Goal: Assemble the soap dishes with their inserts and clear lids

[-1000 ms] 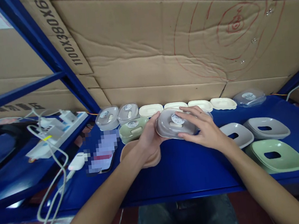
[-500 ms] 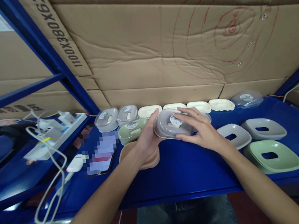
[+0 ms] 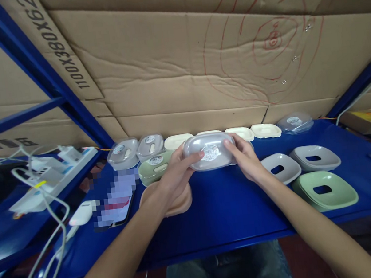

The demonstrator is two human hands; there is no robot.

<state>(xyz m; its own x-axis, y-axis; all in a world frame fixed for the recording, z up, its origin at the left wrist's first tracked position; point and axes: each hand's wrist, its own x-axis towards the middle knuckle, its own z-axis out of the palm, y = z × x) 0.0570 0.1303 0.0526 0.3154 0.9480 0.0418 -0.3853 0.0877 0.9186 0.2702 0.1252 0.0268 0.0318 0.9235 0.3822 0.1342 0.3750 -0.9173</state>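
My left hand (image 3: 178, 168) and my right hand (image 3: 246, 159) are closed around opposite ends of a grey soap dish (image 3: 217, 140) with a clear cover. A round white label shows on its face, and my left thumb lies over the label's edge. The dish is raised above the blue shelf, tilted toward me. Below my left forearm a peach dish (image 3: 182, 202) rests on the shelf, partly hidden. A green covered dish (image 3: 150, 170) sits just behind my left hand. Whatever my fingers touch on the underside is hidden.
Two grey covered dishes (image 3: 123, 152) and several cream trays (image 3: 266, 130) line the back, with a clear cover (image 3: 295, 122) at right. Slotted grey (image 3: 316, 156) and green (image 3: 332, 191) shells lie right. Left are a phone (image 3: 118, 198), power strip (image 3: 59, 180) and cables.
The grey dish has tilted up to face me more. My right fingers, spread over it before, now wrap its right end; my left thumb has moved onto the label. The view shifted slightly.
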